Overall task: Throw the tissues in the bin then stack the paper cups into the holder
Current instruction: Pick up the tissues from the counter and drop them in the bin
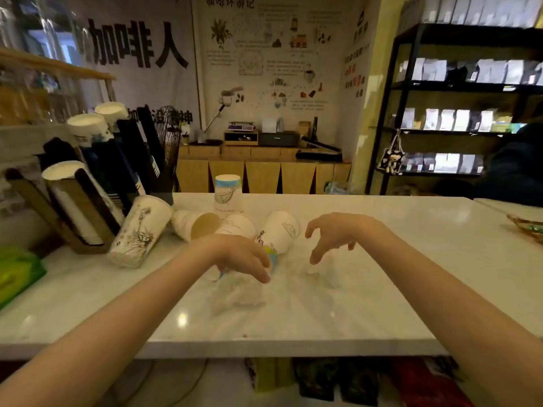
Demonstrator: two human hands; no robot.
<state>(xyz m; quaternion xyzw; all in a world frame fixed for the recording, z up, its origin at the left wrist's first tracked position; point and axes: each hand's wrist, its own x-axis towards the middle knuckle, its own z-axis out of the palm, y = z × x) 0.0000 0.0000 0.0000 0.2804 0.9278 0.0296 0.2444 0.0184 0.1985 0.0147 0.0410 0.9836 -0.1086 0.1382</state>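
Crumpled white tissues lie on the white counter: one tissue (239, 292) just below my left hand (242, 255), another tissue (324, 271) under my right hand (333, 233). Both hands hover with fingers spread and curled down, holding nothing. Paper cups lie scattered behind them: a tipped cup (279, 232) between the hands, a cup on its side (195, 223), a tall printed cup (139, 232) leaning at the left, and an inverted cup (227, 193) standing farther back. The slanted cup holder (85, 198) with stacked cups stands at the left. No bin is in view.
A green packet (17, 271) lies at the counter's left edge. A glass dish (527, 226) sits at the far right. Black shelves (458, 86) with bags stand behind on the right, a wooden cabinet (264, 174) at the back. Bags lie on the floor under the counter.
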